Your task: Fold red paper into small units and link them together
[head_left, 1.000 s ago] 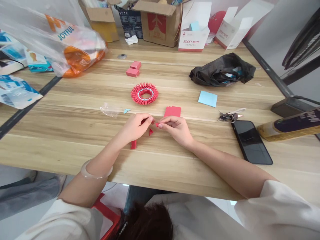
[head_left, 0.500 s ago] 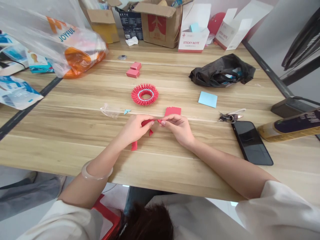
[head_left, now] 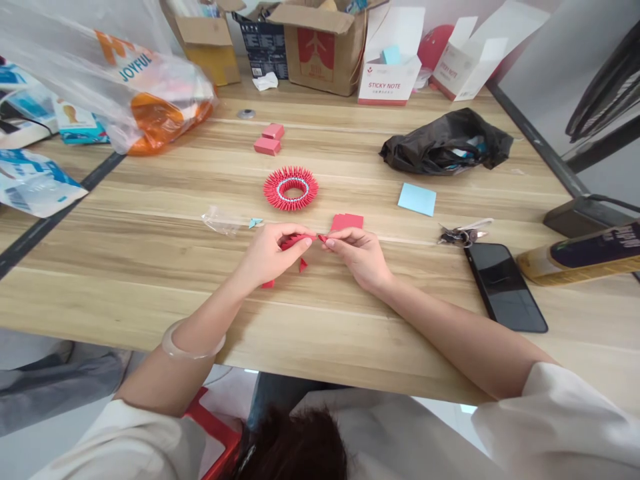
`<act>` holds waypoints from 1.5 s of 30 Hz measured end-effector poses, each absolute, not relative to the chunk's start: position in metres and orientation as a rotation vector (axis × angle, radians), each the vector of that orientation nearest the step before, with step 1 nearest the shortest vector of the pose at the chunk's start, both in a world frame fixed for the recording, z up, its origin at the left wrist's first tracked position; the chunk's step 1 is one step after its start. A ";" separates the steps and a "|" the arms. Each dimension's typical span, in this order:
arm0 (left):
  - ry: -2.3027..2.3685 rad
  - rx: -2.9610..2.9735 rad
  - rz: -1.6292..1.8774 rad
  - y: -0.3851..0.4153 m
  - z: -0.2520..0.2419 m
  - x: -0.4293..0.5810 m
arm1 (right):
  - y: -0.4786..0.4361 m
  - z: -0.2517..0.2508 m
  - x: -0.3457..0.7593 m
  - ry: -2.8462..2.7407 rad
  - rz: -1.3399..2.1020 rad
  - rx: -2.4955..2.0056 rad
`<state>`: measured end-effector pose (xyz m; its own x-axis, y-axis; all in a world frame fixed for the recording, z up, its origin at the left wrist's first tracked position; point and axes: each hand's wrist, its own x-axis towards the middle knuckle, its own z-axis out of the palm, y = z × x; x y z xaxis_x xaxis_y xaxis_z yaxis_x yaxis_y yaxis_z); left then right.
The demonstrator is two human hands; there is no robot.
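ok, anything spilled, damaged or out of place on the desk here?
Nothing spilled or damaged. Both hands, left hand and right hand, pinch a red paper strip between them. A few small red folded pieces lie loose under the hands. The red paper ring sits intact, and the phone lies flat beside the keys.

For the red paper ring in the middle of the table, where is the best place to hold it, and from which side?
The red paper ring lies flat, spikes pointing outward, with bare table all round. Probably best to come from above and press the fingers gently on two opposite points of the outer rim; gripping a single spike might pull a folded piece loose.
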<state>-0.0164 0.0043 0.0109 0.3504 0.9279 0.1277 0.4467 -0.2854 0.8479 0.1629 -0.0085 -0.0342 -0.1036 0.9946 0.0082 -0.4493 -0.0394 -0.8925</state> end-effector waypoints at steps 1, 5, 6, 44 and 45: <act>1.201 1.870 0.835 0.004 0.012 -0.016 | -0.009 -0.034 0.163 -0.925 1.487 -0.814; 1.174 1.800 0.838 0.002 0.015 -0.013 | -0.009 -0.034 0.164 -0.968 1.477 -0.824; 1.166 1.779 0.841 0.001 0.016 -0.013 | -0.009 -0.033 0.164 -0.977 1.473 -0.831; 1.072 1.590 0.657 0.002 0.017 -0.015 | -0.020 -0.032 0.162 -1.267 1.253 -0.884; 1.066 1.592 0.651 0.002 0.017 -0.015 | -0.020 -0.032 0.162 -1.267 1.256 -0.880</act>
<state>-0.0150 0.0018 0.0167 0.4525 0.8849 -0.1103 0.3063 -0.0380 0.9512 0.1623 -0.0201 -0.0317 -0.1311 0.9731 0.1893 -0.1805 0.1644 -0.9698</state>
